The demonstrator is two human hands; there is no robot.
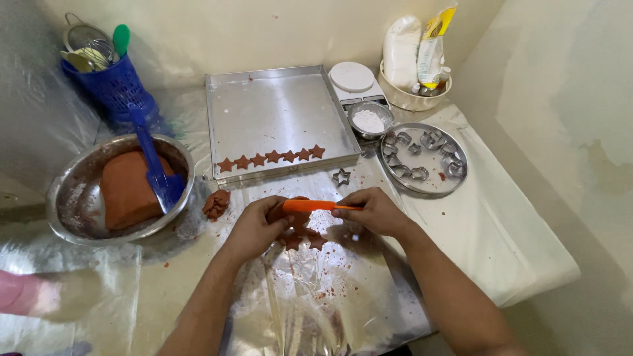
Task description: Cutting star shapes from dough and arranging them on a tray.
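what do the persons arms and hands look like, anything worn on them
Both arms are bare from the bottom edge of the picture to the fingers: no sleeves, gloves, watch or bracelet in view. No rings show on the left hand or the right hand, though some fingers are partly hidden.

Glossy crinkled clear plastic sheet (310, 296) underneath, smooth orange plastic scraper (311, 206) above matt reddish-brown dough stars (303, 238), shiny square metal baking tray (277, 112) at twelve o'clock, dull-sheened round steel bowl (72, 191) holding a matt brown dough block (128, 188) at nine.
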